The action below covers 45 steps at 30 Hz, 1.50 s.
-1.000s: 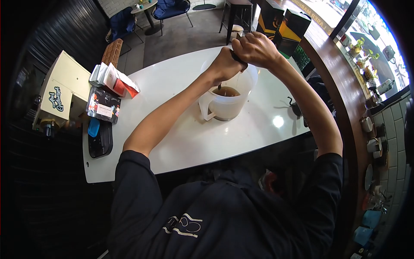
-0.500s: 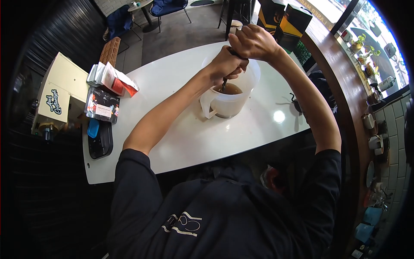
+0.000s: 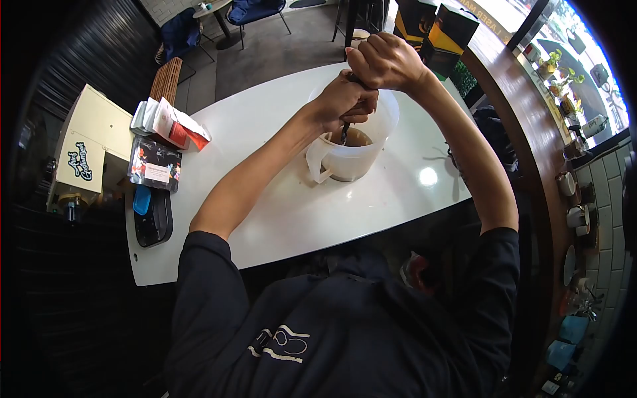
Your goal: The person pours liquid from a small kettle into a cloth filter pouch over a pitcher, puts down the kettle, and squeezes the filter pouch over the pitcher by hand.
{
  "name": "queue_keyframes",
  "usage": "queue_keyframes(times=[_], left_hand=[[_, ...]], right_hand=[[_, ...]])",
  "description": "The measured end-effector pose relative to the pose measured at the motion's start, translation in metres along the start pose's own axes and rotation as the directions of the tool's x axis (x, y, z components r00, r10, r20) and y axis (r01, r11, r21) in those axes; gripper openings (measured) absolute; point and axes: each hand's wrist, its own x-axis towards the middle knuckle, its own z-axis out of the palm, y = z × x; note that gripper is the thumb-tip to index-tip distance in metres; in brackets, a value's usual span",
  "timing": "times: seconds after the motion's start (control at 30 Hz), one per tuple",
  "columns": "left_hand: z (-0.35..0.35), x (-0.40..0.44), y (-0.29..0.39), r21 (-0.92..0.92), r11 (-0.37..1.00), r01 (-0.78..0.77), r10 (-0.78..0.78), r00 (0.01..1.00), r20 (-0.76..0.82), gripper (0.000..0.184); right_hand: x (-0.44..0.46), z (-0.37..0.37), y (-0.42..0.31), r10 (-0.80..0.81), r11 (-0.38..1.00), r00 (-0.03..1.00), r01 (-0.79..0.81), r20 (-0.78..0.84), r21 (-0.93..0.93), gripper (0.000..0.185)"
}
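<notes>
A translucent plastic jug (image 3: pixel 345 162) with a handle stands on the white table (image 3: pixel 265 199), brown liquid (image 3: pixel 355 138) inside it. Over the jug's mouth, my left hand (image 3: pixel 345 99) is wrapped round a dark twisted item (image 3: pixel 345 132), which hangs down to the liquid. My right hand (image 3: pixel 385 61) is closed on the upper end of the same dark item, just above and to the right of my left hand. The two hands touch or nearly touch. The item's grasped part is mostly hidden by the fingers.
Packets (image 3: pixel 166 123), a dark pouch (image 3: pixel 156 162), a black tray (image 3: pixel 154 219) and a cream box (image 3: pixel 93 142) are at the left. Black boxes (image 3: pixel 448 36) stand beyond the table. A wooden ledge (image 3: pixel 504 99) runs along the right, with plants and cups beyond.
My right hand has moved slightly up and left, turning over my left hand. More of the dark twisted item now shows below the hands. The jug stays in place.
</notes>
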Motion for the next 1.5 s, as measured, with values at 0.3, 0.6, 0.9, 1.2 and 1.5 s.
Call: queue_keyframes(times=[0.3,0.6,0.9,1.2,1.5], left_hand=[[0.006,0.005,0.005,0.122,0.989,0.084,-0.073,0.993,-0.096,0.015],[0.007,-0.009,0.021,0.762,0.633,0.134,0.049,0.976,-0.211,0.04],[-0.009,-0.033,0.035,0.995,0.062,-0.074,0.122,0.99,0.066,0.066],[-0.021,-0.04,0.035,0.979,0.024,-0.203,0.201,0.96,0.194,0.046],[-0.013,-0.043,0.029,0.992,0.082,-0.099,0.138,0.987,0.087,0.04]], right_hand=[[-0.007,-0.01,0.004,0.012,0.978,0.962,-0.068,0.273,0.196,0.024],[0.008,-0.054,0.004,0.149,0.933,0.639,-0.344,0.755,0.108,0.012],[0.003,-0.095,0.018,0.229,0.445,0.077,-0.895,0.97,-0.034,0.038],[-0.025,-0.116,-0.008,0.284,0.351,0.119,-0.936,0.952,0.013,0.047],[-0.028,-0.102,-0.017,0.277,0.366,0.185,-0.927,0.943,0.074,0.052]])
